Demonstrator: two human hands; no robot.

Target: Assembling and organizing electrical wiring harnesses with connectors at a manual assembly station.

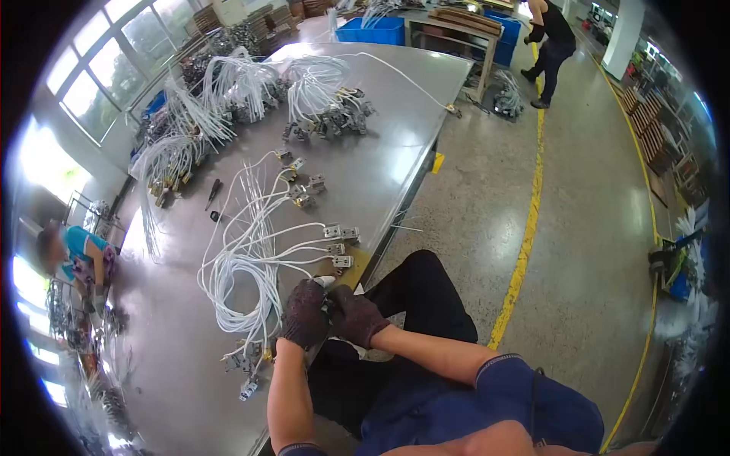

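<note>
- The grey metal table point(190, 357) fills the left and centre of the frame, its near edge running diagonally from the upper middle to the bottom centre.
- The polished concrete floor point(593, 251) takes up the right side, crossed by a yellow line point(525, 235) from upper right toward lower centre.
- Heaps of white cable bundles point(251, 83) with metal fittings lie across the upper left of the table.
- A loose coil of white wires point(243, 266) with small switch-like connectors at the ends lies at frame centre, just left of and above the hands.
- A person in dark clothes point(551, 42) stands at the top right; another person in a teal top point(80, 254) sits at the far left.
- The left hand point(304, 313), in a dark knit glove, comes up from the bottom centre with a bare forearm, fingers curled, its grip pinching a small white connector point(325, 283) at the table's edge.
- The right hand point(356, 315), also gloved, reaches in from the lower right with the elbow bent, touching the left hand; its fingers are curled inward, but whether they pinch the connector cannot be told.
- A small black-handled tool point(214, 193) lies on the table, left of centre.
</note>
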